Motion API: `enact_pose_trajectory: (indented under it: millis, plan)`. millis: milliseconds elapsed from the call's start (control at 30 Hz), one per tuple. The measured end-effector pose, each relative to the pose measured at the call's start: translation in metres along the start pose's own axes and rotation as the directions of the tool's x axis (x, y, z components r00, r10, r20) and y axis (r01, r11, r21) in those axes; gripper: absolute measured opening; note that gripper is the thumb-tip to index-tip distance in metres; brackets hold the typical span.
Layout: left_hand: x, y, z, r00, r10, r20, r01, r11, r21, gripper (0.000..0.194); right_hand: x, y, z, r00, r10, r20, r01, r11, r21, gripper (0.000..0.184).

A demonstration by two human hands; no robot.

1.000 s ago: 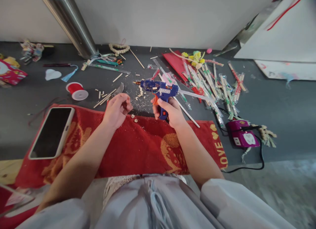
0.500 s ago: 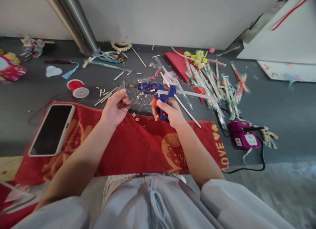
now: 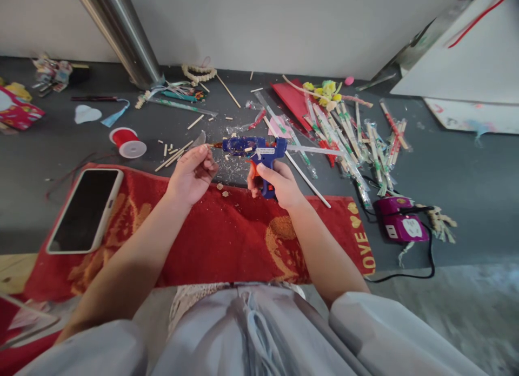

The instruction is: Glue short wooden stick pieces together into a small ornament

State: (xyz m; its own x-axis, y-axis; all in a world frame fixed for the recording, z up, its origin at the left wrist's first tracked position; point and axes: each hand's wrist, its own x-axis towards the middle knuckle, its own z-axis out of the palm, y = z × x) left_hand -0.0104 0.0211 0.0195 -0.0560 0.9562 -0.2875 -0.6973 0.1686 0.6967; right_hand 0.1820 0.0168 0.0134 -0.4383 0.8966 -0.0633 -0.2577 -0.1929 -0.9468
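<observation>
A dark grey counter (image 3: 458, 165) carries a red terry towel (image 3: 227, 241) with gold patterns, laid along its near edge. Above the towel's far edge is a blue plastic hot-glue gun (image 3: 263, 153), its brass-coloured nozzle pointing left and a translucent glue stick (image 3: 310, 149) jutting from its back. The right hand (image 3: 284, 186) has its grip clamped on the gun's handle, fingers by the orange trigger (image 3: 254, 169). The left hand (image 3: 190, 176), over the towel's far edge too, brings thumb and forefinger close to the nozzle tip; whether its grip is closed on something small, I cannot tell.

A black-screened phone in a pale case (image 3: 86, 211) lies on the towel's left end. Beyond the towel's left part sits a white spool of red thread (image 3: 128, 143); right of the towel is a purple plastic socket block (image 3: 400, 219).
</observation>
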Motion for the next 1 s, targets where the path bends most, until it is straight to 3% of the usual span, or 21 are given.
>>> enact_pose_trajectory:
  millis: [600, 1000]
  plan:
    - [0.0012, -0.0022, -0.0036, 0.998, 0.033, 0.05, -0.035, 0.999, 0.039, 0.019, 0.0001, 0.0008, -0.0007, 1.0, -0.018, 0.011, 0.018, 1.0, -0.018, 0.044]
    - [0.0003, -0.0016, -0.0021, 0.999, 0.048, 0.011, -0.049, 0.997, 0.066, 0.024, -0.0006, 0.0031, -0.001, 1.0, -0.016, 0.006, 0.016, 1.0, -0.027, 0.044]
